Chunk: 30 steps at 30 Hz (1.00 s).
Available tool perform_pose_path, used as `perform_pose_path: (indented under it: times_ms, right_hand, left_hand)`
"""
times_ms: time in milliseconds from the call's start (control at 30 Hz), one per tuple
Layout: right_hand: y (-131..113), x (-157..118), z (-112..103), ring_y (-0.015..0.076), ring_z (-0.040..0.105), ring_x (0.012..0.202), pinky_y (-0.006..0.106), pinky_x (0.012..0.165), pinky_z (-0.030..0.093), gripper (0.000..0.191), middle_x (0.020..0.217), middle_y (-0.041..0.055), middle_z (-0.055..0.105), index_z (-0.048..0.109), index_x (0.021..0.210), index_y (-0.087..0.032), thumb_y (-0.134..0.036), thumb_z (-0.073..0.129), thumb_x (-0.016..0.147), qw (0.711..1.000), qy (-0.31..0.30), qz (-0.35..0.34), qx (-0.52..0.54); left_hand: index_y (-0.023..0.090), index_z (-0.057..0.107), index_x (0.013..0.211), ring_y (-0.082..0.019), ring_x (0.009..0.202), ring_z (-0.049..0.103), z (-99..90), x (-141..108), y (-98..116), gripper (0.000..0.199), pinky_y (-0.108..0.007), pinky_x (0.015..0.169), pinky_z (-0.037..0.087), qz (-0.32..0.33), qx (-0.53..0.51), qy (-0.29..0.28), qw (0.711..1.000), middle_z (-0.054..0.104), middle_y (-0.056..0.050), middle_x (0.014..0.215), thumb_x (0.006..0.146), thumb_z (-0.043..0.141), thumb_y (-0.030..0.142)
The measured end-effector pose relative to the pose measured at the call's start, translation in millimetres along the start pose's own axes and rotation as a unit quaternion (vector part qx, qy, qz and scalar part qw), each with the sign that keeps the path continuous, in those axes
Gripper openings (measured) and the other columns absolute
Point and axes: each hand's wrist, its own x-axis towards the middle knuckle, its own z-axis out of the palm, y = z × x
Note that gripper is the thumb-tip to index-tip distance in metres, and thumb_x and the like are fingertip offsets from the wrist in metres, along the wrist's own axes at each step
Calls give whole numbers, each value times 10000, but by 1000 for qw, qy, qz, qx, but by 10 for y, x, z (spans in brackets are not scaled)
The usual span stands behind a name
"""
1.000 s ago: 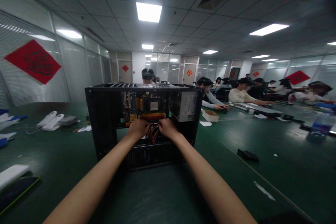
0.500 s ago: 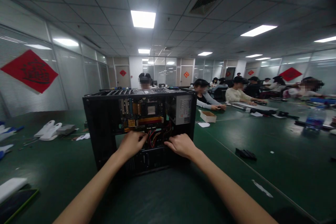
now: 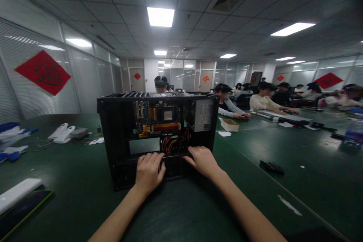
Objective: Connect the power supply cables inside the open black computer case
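While a green counter [image 3: 255, 196] fills the foreground, a black computer case [image 3: 115, 143] stands on it, open side forward, showing a board [image 3: 168, 115] and, to its right, a silver power supply [image 3: 204, 116]. The left hand [image 3: 149, 171] and right hand [image 3: 204, 162] rest on its lower rail [image 3: 174, 156], fingers curled, thumbs apart; whether they clamp it, one cannot tell. Above the rail bunch coloured cables [image 3: 170, 145].

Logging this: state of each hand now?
Left hand: curled over lower rail of the computer case, grip unclear.
Right hand: at the same rail, grip unclear.
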Motion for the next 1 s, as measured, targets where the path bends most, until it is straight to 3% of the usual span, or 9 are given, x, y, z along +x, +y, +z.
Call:
perform_pose_path:
  times_ms: [400,767,1000]
  right_hand:
    - [-7,-7,-17,214,631,783,302,687,359,329,833,54,679,589,856,-195,-492,493,960,1000,4,-1,13]
    - [-3,-8,-21,204,625,780,301,689,343,320,839,52,680,590,860,-187,-479,503,961,1000,2,-2,17]
    - [-7,-51,21,218,578,764,319,676,320,283,830,50,638,570,869,-181,-441,509,963,999,37,-21,-27]
  left_hand:
    - [199,641,1165,-254,939,593,-77,8,6,322,-425,878,382,7,-9,-17,1000,698,-95,1052,923,434,245]
    - [192,639,1168,-258,948,587,-65,5,17,337,-427,891,374,-1,-21,-6,1000,693,-84,1052,867,487,188]
    - [196,643,1155,-249,965,583,-44,-22,84,311,-433,917,364,-20,-29,19,999,690,-70,1049,879,500,192]
